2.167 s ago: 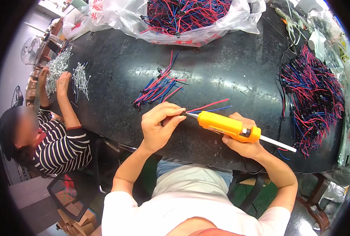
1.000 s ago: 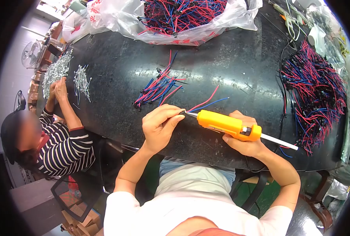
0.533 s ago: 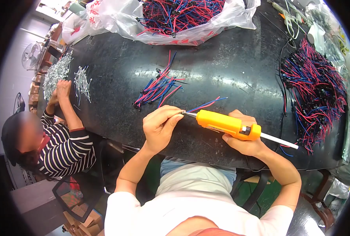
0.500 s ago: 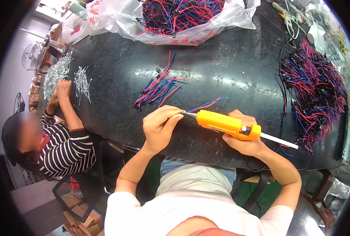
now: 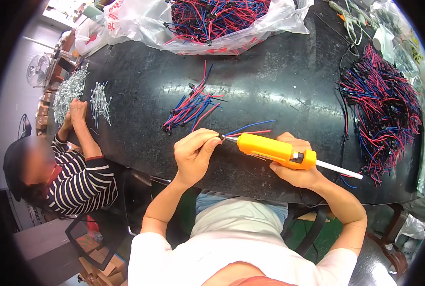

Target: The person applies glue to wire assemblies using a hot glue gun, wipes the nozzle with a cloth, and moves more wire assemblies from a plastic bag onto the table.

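Note:
My right hand (image 5: 294, 159) is wrapped around a yellow glue gun (image 5: 265, 147), whose white glue stick (image 5: 339, 170) juts out of the back toward the right. The gun's metal nozzle points left and meets the small black end of a wired part. Between thumb and fingertips my left hand (image 5: 195, 155) pinches that black end, mostly hidden by the fingers. A blue and a red wire (image 5: 250, 126) run from it to the right, above the gun. Just beyond my left hand lies a loose bunch of red and blue wired parts (image 5: 193, 109).
A plastic bag (image 5: 141, 24) heaped with similar wires stands at the far side of the black table (image 5: 269, 90). Another big pile of wires (image 5: 382, 109) lies at right beside a black cable. At left, a person in a striped top (image 5: 86, 183) handles pale, thin pieces (image 5: 70, 93).
The blue and red wires of the held part have spread apart, the red one now lower. Both my hands and the glue gun stay almost in place.

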`<state>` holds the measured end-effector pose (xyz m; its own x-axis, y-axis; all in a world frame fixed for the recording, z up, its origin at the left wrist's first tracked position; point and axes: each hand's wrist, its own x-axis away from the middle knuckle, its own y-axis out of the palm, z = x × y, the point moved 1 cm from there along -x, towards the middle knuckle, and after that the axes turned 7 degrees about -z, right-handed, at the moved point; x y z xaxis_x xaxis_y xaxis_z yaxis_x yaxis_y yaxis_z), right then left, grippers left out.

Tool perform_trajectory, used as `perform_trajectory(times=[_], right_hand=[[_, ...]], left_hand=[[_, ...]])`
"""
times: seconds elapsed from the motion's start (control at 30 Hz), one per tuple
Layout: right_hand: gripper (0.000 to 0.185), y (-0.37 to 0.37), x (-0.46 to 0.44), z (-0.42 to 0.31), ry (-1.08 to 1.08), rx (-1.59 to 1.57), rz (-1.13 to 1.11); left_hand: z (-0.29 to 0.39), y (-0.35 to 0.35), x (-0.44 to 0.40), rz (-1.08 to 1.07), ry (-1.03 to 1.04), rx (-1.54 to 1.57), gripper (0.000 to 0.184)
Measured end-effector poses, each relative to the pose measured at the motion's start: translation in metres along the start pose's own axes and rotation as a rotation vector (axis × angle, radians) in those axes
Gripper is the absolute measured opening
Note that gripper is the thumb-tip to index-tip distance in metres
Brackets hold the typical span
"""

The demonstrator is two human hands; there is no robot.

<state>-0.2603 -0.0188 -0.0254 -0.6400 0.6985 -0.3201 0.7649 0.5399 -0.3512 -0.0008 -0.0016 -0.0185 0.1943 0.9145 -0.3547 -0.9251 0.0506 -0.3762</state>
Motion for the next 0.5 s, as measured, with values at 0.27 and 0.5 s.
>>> perform_trajectory(times=[0.27, 0.5], right_hand=[[0.019, 0.0001, -0.0006, -0.0012, 0.008, -0.006, 0.006], [0.019, -0.0003, 0.0, -0.0021, 0.019, -0.002, 0.003]], left_hand=[[0.0003, 0.0008, 0.0, -0.001, -0.003, 0.017, 0.023], [0.0011, 0.0008, -0.0002, -0.002, -0.006, 0.028, 0.022]])
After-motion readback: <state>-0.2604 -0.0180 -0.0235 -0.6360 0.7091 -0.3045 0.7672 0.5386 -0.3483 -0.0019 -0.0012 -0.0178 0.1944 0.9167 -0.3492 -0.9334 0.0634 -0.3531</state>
